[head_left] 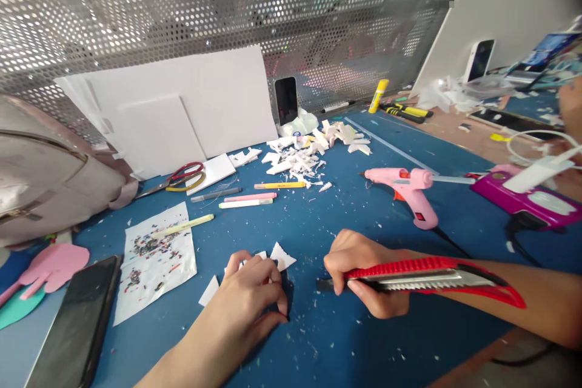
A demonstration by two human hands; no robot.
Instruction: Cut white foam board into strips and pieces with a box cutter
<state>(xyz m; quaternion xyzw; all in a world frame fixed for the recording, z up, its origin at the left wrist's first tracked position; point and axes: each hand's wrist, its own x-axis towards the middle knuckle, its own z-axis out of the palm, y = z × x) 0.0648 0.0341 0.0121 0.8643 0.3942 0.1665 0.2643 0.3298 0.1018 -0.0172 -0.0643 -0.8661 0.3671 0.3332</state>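
Note:
My right hand is closed around a red utility knife, its dark tip pointing left just above the blue mat. My left hand lies with fingers pressed together on a small white foam piece. More of that white piece shows at the left of the hand. The knife tip sits a short gap to the right of my left fingertips.
A pink glue gun lies right of centre, a purple box beyond it. White scraps, pens, scissors, white foam boards, a paper with shavings, a phone and a bag surround the hands.

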